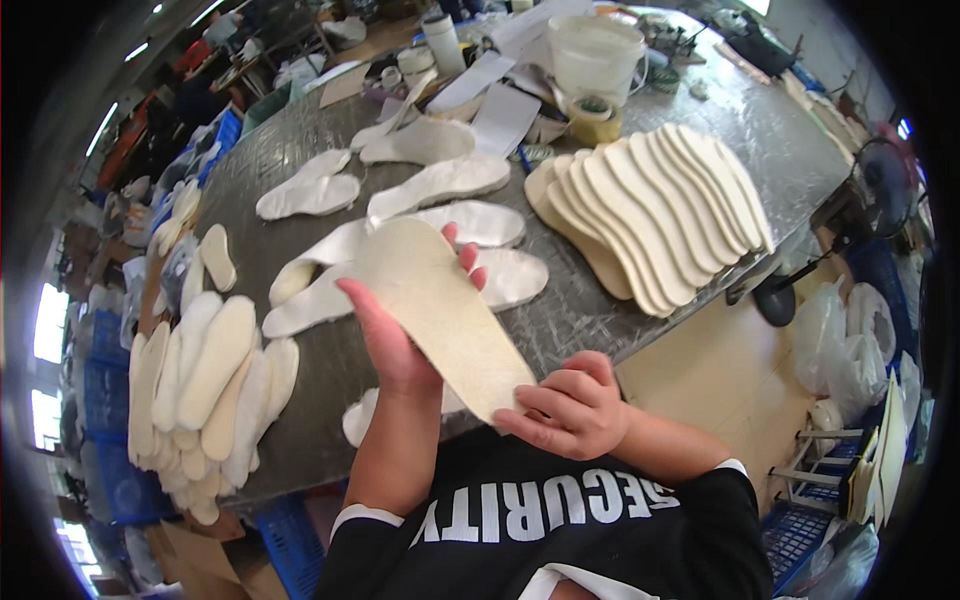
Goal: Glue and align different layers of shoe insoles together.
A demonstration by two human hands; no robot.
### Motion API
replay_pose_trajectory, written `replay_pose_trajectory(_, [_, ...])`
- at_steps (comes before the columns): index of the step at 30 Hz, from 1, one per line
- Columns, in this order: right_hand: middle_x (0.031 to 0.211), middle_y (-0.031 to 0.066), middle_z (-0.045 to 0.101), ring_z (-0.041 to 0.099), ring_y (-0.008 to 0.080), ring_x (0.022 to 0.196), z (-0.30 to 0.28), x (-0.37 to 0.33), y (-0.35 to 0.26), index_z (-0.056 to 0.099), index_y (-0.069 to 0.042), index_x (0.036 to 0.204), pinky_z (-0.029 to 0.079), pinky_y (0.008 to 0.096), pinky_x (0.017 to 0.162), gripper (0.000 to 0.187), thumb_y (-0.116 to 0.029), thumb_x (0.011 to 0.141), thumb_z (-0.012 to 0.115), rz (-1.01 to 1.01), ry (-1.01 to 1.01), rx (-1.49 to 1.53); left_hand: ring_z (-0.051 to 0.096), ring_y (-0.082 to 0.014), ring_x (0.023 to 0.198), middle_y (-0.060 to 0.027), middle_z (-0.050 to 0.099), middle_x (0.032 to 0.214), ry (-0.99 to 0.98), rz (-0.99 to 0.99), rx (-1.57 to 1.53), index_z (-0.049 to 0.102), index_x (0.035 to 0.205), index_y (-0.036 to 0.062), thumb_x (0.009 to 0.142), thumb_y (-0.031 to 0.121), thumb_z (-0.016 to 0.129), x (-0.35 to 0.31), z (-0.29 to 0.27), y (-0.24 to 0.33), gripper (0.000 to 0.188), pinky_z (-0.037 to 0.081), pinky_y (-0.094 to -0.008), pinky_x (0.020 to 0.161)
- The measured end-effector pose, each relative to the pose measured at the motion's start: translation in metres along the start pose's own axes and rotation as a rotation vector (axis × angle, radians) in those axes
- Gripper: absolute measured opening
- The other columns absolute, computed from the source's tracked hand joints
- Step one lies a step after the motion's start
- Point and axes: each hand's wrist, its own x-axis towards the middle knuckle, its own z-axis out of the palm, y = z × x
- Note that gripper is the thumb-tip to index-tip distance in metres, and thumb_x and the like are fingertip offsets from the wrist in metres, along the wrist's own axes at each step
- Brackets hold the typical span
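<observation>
A cream shoe insole (440, 300) is held up slantwise in front of me, its wide end pointing away. My left hand (395, 345) supports it from below, the thumb along its left edge and fingertips showing past its right edge. The narrow near end is pinched between the thumb and fingers of my right hand (570, 408). Beneath and beyond it, several white insoles (440, 187) lie scattered on the grey metal table (590, 335). A neat, overlapping row of cream insoles (650, 215) spreads to the right.
A heap of insoles (205, 385) sits at the table's left edge. Toward the back are a translucent bucket (597, 60), tape rolls (595, 122), papers (505, 120) and a white bottle (443, 45). Plastic bags (850, 335) and a blue crate (800, 535) stand off to the right.
</observation>
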Motion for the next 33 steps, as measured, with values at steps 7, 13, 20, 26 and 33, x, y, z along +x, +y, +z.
replay_pose_trajectory(7, [0.107, 0.0098, 0.061, 0.059, 0.0278, 0.089, 0.043, -0.074, -0.022, 0.064, -0.012, 0.112, 0.046, 0.0406, 0.080, 0.046, -0.004, 0.068, 0.071, 0.507, -0.209, 0.400, 0.058, -0.0274, 0.093, -0.0296, 0.049, 0.128, 0.065, 0.269, 0.778, 0.032, 0.142, 0.0041, 0.071, 0.086, 0.049, -0.065, 0.004, 0.095, 0.110, 0.048, -0.0349, 0.067])
replay_pose_trajectory(13, [0.095, 0.0100, 0.062, 0.061, 0.0295, 0.090, 0.054, -0.079, -0.013, 0.063, -0.004, 0.105, 0.048, 0.0391, 0.079, 0.030, -0.002, 0.075, 0.066, 0.740, -0.263, 0.357, 0.051, -0.0246, 0.113, -0.0131, 0.045, 0.125, -0.005, -0.177, 1.563, 0.045, 0.118, 0.0024, 0.070, 0.057, 0.078, -0.097, -0.008, 0.120, 0.080, 0.041, -0.0337, 0.094])
replay_pose_trajectory(20, [0.092, 0.0150, 0.066, 0.065, 0.0190, 0.060, 0.047, -0.040, 0.010, 0.044, 0.007, 0.135, 0.053, 0.0292, 0.054, 0.042, -0.005, 0.095, 0.049, 1.643, -0.428, 1.141, 0.057, -0.0347, 0.103, -0.0147, 0.051, 0.118, -0.196, -0.178, 2.258, 0.055, 0.099, 0.0050, 0.040, 0.020, 0.093, -0.090, -0.022, 0.083, 0.072, 0.049, -0.0400, 0.086])
replay_pose_trajectory(26, [0.089, 0.0133, 0.061, 0.067, 0.0171, 0.062, 0.049, -0.047, 0.015, 0.038, 0.004, 0.141, 0.053, 0.0265, 0.052, 0.044, -0.005, 0.098, 0.037, 1.726, -0.491, 1.502, 0.060, -0.0350, 0.096, -0.0149, 0.054, 0.115, -0.325, -0.130, 2.369, 0.058, 0.097, 0.0049, 0.040, 0.028, 0.093, -0.080, -0.028, 0.062, 0.071, 0.053, -0.0410, 0.076])
replay_pose_trajectory(33, [0.095, 0.0141, 0.061, 0.067, 0.0173, 0.066, 0.050, -0.045, 0.018, 0.039, 0.003, 0.141, 0.054, 0.0255, 0.054, 0.042, -0.004, 0.099, 0.036, 1.658, -0.575, 1.478, 0.056, -0.0357, 0.099, -0.0162, 0.051, 0.113, -0.331, -0.203, 2.364, 0.054, 0.099, 0.0038, 0.041, 0.029, 0.092, -0.078, -0.033, 0.061, 0.074, 0.048, -0.0414, 0.083])
